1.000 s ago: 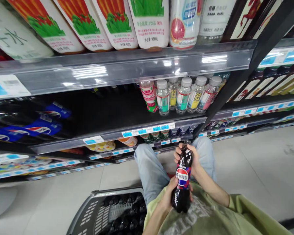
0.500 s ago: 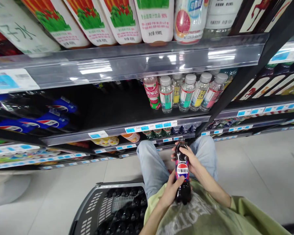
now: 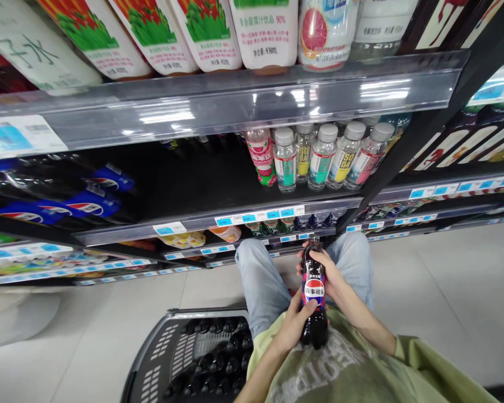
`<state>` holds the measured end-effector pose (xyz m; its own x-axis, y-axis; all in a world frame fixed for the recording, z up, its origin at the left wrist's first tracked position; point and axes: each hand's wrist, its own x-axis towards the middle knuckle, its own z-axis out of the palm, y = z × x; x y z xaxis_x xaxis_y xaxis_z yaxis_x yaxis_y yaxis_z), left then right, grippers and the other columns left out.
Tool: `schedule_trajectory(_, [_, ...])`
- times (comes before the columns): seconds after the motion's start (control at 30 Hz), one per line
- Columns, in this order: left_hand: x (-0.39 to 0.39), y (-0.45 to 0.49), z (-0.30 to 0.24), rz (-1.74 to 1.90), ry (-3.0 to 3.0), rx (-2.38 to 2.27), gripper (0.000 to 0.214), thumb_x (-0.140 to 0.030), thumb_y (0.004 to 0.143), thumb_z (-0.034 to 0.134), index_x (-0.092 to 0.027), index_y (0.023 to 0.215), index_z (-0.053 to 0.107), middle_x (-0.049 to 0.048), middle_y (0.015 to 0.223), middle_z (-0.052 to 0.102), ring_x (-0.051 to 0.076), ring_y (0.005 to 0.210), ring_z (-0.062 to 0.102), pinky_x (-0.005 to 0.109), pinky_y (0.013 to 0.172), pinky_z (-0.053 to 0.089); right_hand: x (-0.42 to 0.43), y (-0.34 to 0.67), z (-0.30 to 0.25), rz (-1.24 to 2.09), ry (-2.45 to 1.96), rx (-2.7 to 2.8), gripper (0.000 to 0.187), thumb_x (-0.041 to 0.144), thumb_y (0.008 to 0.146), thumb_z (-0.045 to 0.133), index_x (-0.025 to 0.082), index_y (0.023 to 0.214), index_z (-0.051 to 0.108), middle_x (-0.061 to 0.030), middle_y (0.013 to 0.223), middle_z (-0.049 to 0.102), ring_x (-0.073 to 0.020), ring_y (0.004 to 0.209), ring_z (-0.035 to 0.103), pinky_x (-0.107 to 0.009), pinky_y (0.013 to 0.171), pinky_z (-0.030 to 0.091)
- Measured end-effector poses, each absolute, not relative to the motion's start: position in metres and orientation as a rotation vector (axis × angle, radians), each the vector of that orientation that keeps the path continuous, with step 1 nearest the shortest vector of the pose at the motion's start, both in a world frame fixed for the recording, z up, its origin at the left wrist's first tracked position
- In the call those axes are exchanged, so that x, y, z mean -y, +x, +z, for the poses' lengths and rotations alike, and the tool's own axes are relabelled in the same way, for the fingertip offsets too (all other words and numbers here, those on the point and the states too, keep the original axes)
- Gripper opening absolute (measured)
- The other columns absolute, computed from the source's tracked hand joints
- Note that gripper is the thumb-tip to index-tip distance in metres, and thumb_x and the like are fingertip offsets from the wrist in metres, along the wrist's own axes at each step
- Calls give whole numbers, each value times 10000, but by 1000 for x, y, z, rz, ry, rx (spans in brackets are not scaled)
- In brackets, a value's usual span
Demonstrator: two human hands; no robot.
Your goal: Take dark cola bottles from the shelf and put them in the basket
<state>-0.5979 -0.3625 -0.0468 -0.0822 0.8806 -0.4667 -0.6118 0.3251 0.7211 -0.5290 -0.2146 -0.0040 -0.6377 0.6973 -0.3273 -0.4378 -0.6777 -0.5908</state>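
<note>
A dark cola bottle (image 3: pixel 314 288) with a red, white and blue label is held in front of my body, its cap end pointing toward the shelf. My left hand (image 3: pixel 296 322) is closed around its lower part, the thumb lying over the label. Near the neck, my right hand (image 3: pixel 325 268) grips the same bottle, with fingertips showing on its far side. Beside my left leg stands a grey plastic basket (image 3: pixel 162 341) holding several dark-capped bottles (image 3: pixel 218 364).
Ahead, a shelf (image 3: pixel 185 190) carries large cola bottles (image 3: pixel 67 207) lying at the left and soda bottles (image 3: pixel 321 157) standing at the right. Juice bottles (image 3: pixel 212 33) line the upper shelf, whose clear front rail (image 3: pixel 235 101) juts out. Pale floor tiles (image 3: pixel 424 280) extend to the right.
The view has shifted very slightly. Both hands keep their hold on the cola bottle, which stays in nearly the same place.
</note>
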Motion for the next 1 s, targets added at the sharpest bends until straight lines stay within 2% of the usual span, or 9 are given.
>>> schedule_trajectory(0.17, [362,-597,-49,1269,289,-1067,975,-680,782,893,-114,1509,575,135,995,780,268,733,756,380,730,600,215,-529,-4,2283,-751,596,414,345,749,932,236,1077,704,3,880,814,-175,633,743,-300,544,647])
schedule_trajectory(0.3, [362,-597,-48,1258,271,-1067,1011,-688,776,885,-121,1541,545,117,965,780,267,714,753,381,721,599,215,-529,-4,2287,-758,581,415,342,749,934,236,1079,706,-4,897,822,-173,626,740,-300,542,645])
schedule_trajectory(0.53, [361,-598,-35,1269,286,-1064,898,-685,791,887,-118,1424,595,91,907,772,246,694,751,367,720,602,216,-530,-1,2286,-805,570,464,358,699,964,226,1068,716,-5,879,817,-205,669,769,-340,581,673])
schedule_trajectory(0.63, [360,-598,-33,1270,329,-1056,788,-695,806,874,-129,1298,630,91,918,773,244,702,756,363,715,604,216,-530,-2,2298,-794,564,452,350,715,955,222,1075,714,-17,891,820,-219,698,784,-353,597,682])
schedule_trajectory(0.7, [359,-598,-33,1271,348,-1055,797,-730,781,872,-131,1248,631,92,902,768,246,677,749,352,674,591,215,-529,-4,2302,-787,561,446,348,725,950,226,1080,710,-19,897,823,-223,704,787,-356,599,684])
schedule_trajectory(0.77, [358,-598,-33,1253,352,-1068,867,-756,763,868,-126,1303,618,91,896,766,251,676,745,351,666,585,215,-528,-7,2304,-783,553,444,338,734,944,237,1091,701,-16,898,824,-225,708,789,-356,598,683])
schedule_trajectory(0.87, [358,-599,-33,1212,350,-1103,960,-770,758,866,-114,1407,604,118,983,777,281,795,763,386,750,607,214,-527,-11,2308,-791,530,459,326,740,938,250,1118,689,-8,888,822,-229,709,790,-354,590,678])
schedule_trajectory(1.0, [361,-599,-38,1259,348,-1151,926,-730,760,888,-131,1426,653,157,1168,775,346,1064,747,437,917,610,214,-527,-13,2301,-835,531,455,346,718,949,239,1085,703,-10,901,827,-222,703,786,-355,603,679])
